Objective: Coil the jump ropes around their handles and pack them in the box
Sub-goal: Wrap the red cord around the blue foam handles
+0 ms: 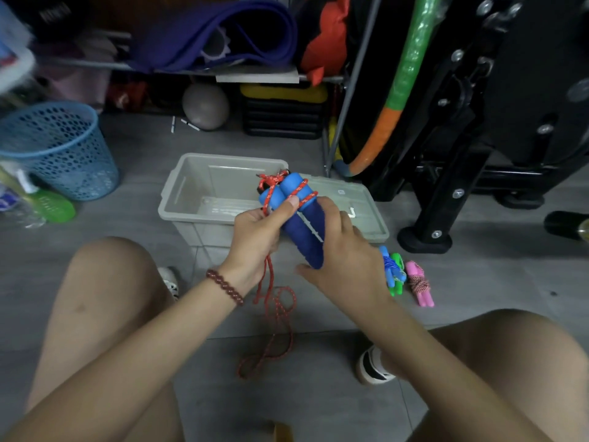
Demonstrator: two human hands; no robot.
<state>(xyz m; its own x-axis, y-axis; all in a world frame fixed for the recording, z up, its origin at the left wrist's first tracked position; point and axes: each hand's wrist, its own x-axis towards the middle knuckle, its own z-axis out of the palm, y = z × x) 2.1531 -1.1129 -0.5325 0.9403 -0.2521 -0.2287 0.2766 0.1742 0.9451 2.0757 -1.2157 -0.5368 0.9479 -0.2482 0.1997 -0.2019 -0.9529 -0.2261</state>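
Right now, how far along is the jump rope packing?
Done: the blue-green rope and the pink rope lie coiled on the floor. In hand: left hand and right hand wind the red rope around the blue handles; most hangs loose. Left: the box looks empty.

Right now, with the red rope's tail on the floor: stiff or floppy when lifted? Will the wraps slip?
Probably floppy: the red rope hangs limp from the left hand and lies in loose loops on the floor. Braided cord on foam-like blue handles should grip rather than slide, though the few wraps may loosen if released.
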